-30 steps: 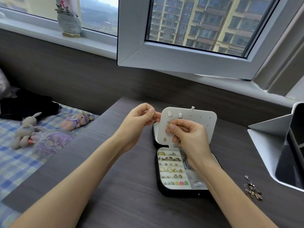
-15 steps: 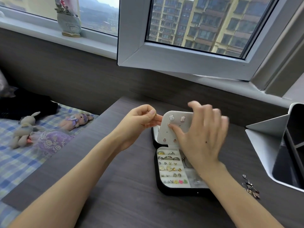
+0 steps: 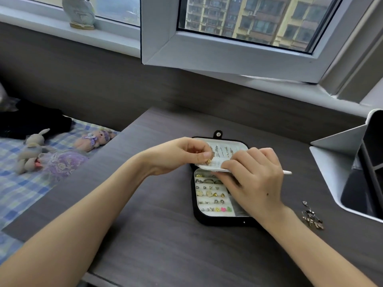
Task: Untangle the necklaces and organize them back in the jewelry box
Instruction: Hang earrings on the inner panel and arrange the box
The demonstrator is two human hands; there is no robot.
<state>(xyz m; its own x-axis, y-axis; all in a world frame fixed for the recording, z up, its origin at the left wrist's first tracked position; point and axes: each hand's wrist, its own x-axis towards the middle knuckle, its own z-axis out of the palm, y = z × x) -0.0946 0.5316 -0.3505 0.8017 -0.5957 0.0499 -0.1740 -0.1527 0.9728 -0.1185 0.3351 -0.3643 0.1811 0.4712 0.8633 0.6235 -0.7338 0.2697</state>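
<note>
The black jewelry box (image 3: 194, 212) lies open on the grey desk. Its lower tray holds rows of rings and small earrings. Several chains (image 3: 221, 151) hang in the raised lid. A white earring panel (image 3: 214, 165) lies almost flat over the hinge. My right hand (image 3: 255, 181) grips that panel along its near edge and hides the tray's right side. My left hand (image 3: 182, 154) is at the panel's left end and pinches a small gold earring (image 3: 208, 161) against it.
A tangled bunch of silver jewelry (image 3: 312, 216) lies on the desk right of the box. A white and black organiser (image 3: 339, 160) stands at the far right. An open window sash (image 3: 228, 56) overhangs the desk. Plush toys (image 3: 33, 150) lie on the checked bed to the left.
The white panel has tipped from upright to nearly flat, and the chains in the lid now show. My right hand came down from the panel's face onto its edge. The camera tilted down.
</note>
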